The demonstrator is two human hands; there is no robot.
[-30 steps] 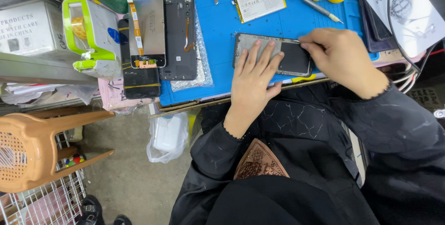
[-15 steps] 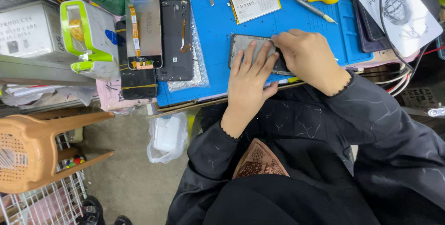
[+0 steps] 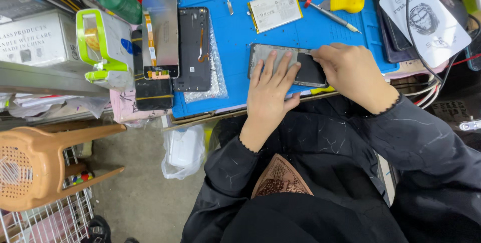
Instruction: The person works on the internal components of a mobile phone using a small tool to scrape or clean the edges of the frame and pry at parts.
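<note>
Two bare hands work a dark rectangular phone screen (image 3: 305,67) on the blue rubber worktop (image 3: 235,37): left hand (image 3: 270,92) flat, fingers spread, pinning it; right hand (image 3: 350,72) curled at its far corner, grip hidden. Steady downward pressure should keep it from sliding.

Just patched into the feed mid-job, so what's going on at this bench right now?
A person seated at a blue work mat has both hands on a dark phone lying flat on it. The left hand presses down on the phone's left part with fingers spread; the right hand grips its right end. A detached phone battery, a yellow-handled screwdriver and an opened phone back frame lie untouched further up the mat.
</note>
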